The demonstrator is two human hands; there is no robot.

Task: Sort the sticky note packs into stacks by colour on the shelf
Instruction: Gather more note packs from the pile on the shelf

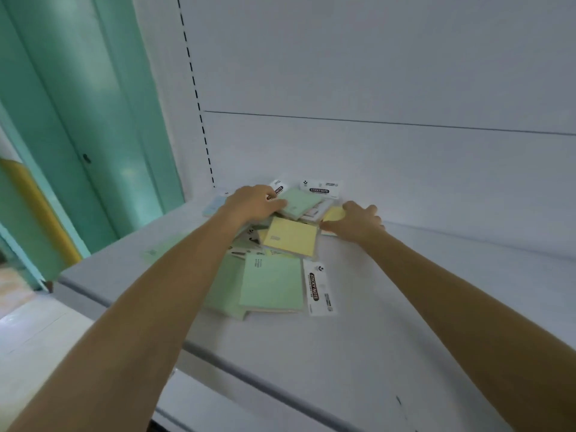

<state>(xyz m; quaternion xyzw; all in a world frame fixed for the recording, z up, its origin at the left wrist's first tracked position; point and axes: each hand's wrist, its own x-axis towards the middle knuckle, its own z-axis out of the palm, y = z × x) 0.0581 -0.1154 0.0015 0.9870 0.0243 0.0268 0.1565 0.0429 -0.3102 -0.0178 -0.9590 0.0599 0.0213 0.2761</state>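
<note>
Green pack (298, 203) gripped by the left hand (254, 202), yellow pack (333, 214) under the spread right hand (357, 222), should each lift clear onto separate shelf (405, 307) stacks.

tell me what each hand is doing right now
left hand: grips the rear green sticky note pack
right hand: on a yellow sticky note pack, grip cannot be told

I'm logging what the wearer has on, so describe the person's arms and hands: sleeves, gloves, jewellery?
The left forearm and right forearm are bare, no sleeves in view. The left hand and right hand wear no gloves, and neither wrist shows a watch or bracelet. The fingers are too blurred to rule out a ring.
</note>
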